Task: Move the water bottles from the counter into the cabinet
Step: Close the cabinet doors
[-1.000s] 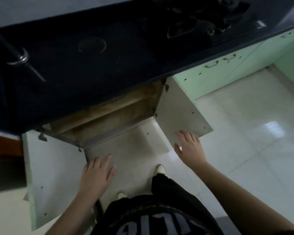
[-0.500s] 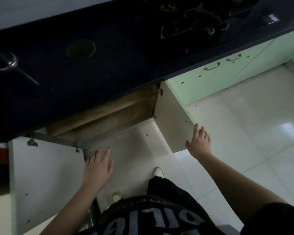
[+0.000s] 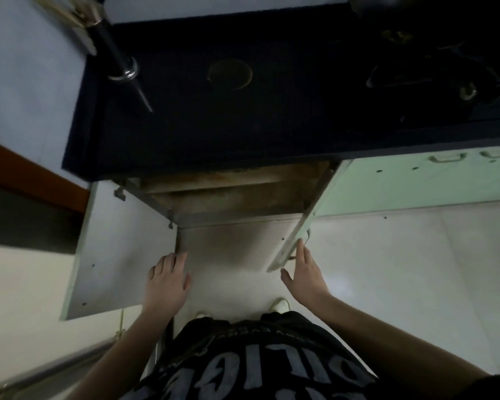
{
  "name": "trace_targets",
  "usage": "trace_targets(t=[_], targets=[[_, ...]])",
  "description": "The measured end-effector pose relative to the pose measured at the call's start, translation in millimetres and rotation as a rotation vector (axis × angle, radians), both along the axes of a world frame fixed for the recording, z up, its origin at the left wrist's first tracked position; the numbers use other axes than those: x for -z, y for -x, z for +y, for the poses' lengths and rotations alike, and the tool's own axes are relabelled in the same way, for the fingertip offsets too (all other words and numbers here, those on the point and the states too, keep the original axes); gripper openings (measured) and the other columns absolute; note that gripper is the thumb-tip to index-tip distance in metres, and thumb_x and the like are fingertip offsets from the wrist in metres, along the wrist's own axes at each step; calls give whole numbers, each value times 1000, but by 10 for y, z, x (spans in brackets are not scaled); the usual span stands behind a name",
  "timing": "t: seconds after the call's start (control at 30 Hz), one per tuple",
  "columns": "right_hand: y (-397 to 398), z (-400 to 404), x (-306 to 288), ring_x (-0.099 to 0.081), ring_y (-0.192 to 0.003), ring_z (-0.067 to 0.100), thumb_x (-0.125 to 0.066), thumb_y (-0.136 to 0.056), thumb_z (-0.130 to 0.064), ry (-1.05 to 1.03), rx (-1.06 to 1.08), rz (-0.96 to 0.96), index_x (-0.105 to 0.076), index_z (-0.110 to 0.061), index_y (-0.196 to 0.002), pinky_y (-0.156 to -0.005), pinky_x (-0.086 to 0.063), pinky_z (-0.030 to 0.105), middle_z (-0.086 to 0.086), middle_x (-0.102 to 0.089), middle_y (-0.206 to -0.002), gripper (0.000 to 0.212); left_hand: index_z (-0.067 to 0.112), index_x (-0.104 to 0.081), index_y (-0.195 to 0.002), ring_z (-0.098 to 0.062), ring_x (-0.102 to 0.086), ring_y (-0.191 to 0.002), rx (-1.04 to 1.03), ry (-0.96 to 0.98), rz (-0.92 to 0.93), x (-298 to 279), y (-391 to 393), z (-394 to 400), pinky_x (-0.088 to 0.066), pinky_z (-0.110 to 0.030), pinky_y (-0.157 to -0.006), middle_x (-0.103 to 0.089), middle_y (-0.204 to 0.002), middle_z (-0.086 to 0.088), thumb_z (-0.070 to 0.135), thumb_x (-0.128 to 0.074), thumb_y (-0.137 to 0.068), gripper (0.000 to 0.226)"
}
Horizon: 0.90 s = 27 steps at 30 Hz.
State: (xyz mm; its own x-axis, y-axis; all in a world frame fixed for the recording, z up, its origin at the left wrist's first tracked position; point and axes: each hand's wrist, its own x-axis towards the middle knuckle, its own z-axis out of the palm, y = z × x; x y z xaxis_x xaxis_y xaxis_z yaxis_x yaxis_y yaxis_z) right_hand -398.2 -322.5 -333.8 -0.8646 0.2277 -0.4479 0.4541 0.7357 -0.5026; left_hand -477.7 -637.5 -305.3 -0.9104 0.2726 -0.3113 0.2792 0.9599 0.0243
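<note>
Two pale cabinet doors stand open below the dark blue-black bench (image 3: 243,125), showing the brown, stained wooden interior of the cabinet (image 3: 228,192); no water bottle can be made out in this view, neither on the bench nor on the shelf inside, so where the bottles are cannot be told. The left door (image 3: 122,249) is swung wide, its grey inner face turned up towards the camera, and the left hand (image 3: 166,280) lies with straight, loosely spread fingers (image 3: 171,259) at the door's inner edge, gripping nothing. The right door (image 3: 298,241) is seen almost edge-on, and the right hand (image 3: 303,277) is flat against its outer side near the lower corner, fingers straight and together, thumb held apart, holding nothing. On the bench sit a faint round ring mark (image 3: 230,74), a dark rod with a shiny metal collar (image 3: 122,64) at the left, and a black gas hob (image 3: 445,67) at the right. Mint-green cupboard fronts with curved handles (image 3: 445,174) run to the right of the open cabinet. Below is a glossy white tiled floor (image 3: 416,269), where a white shoe (image 3: 280,305) shows above the person's black shirt with grey lettering (image 3: 257,365).
</note>
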Motion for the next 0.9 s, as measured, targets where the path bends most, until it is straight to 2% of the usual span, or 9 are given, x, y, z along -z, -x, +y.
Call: trace_targets(t=[0.07,0.17,0.3,0.43,0.53,0.63,0.73,0.9], targets=[[217,-160,9,-23,-144,26,-50,-93,-46,2,-80,-11,10,-11,-152,-115,-25,37,9,-12,-161,92,7,-56,-130,-35,-60,-111,-30,-18,46,42,-72,-166,-49,-49,-89,-64,-120,-16,27,-61,-85,49],[454,-434,-1,-23,-144,29,-54,-91,-45,4,-63,-37,12,-9,-152,-115,-26,38,10,-12,-160,96,10,-52,-134,-34,-51,-129,-88,-18,63,94,-150,-494,-42,-51,-103,-59,-134,-16,25,-67,-84,54],[540,-692,-2,-19,-145,33,-59,-90,-41,-84,15,-86,17,-1,-149,-117,-26,40,17,-9,-159,105,16,-38,-147,-30,-28,-146,-223,31,60,126,-123,-984,-20,-48,-117,-37,-155,-13,33,-57,-91,62],[607,-721,-20,-15,-147,32,-60,-88,-44,-173,-12,-126,20,-2,-148,-117,-24,40,16,-5,-160,108,20,-30,-150,-31,-13,-150,-391,59,90,153,3,-1452,-6,-48,-118,-23,-161,-15,36,-57,-89,69],[698,-736,-38,-15,-147,32,-62,-87,-46,-187,-37,-148,20,-3,-148,-116,-25,41,16,-4,-161,111,21,-22,-153,-34,-2,-151,-453,70,20,208,132,-1728,-1,-50,-119,-11,-163,-18,39,-50,-93,69],[793,-806,-47,-17,-146,34,-64,-86,-42,-155,8,-161,21,-6,-149,-114,-28,44,16,-4,-161,111,23,-20,-152,-41,-1,-150,-473,76,-60,264,219,-1876,-8,-53,-120,-4,-162,-24,40,-49,-94,67],[831,-851,-33,-19,-145,36,-66,-86,-37,-111,62,-153,20,-8,-149,-113,-31,46,15,-5,-161,111,24,-23,-148,-46,-9,-147,-446,70,-133,331,241,-1925,-21,-55,-116,-2,-159,-29,40,-50,-94,62],[874,-873,-56,-24,-143,38,-67,-86,-33,-91,116,-193,18,-9,-150,-110,-34,47,15,-5,-161,109,25,-30,-142,-39,-45,-127,-390,-11,-63,365,281,-1938,-50,-48,-97,-30,-148,-24,45,-56,-87,64]])
